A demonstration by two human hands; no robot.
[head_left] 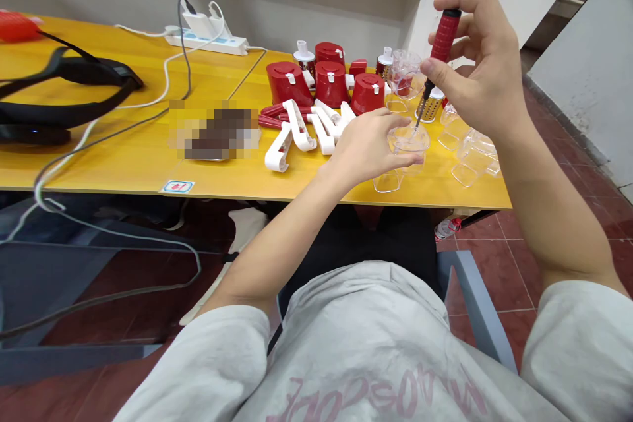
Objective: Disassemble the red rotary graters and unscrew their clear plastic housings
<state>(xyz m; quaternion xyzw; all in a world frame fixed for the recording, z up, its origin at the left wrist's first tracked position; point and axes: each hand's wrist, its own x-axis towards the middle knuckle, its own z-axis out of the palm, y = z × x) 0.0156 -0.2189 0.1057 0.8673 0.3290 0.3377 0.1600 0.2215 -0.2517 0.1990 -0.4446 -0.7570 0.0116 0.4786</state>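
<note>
My right hand (pixel 477 56) is closed around the red handle of a screwdriver (pixel 444 39), which it holds tilted with the tip down. The tip reaches into a clear plastic part (pixel 409 139) with a round rim, near the table's front edge. Around that clear part my left hand (pixel 368 145) is closed, thumb in front and fingers behind. Whether a screw sits under the tip is too small to tell. White curved handles (pixel 299 126) and red parts (pixel 277 117) lie just left of my left hand.
Red cups (pixel 330 84), perforated drums (pixel 429 107) and more clear plastic parts (pixel 475 157) stand behind and to the right. A blurred dark object (pixel 220 135), a power strip (pixel 208 39), loose cables and a black headset (pixel 69 89) occupy the left of the yellow table (pixel 227 181).
</note>
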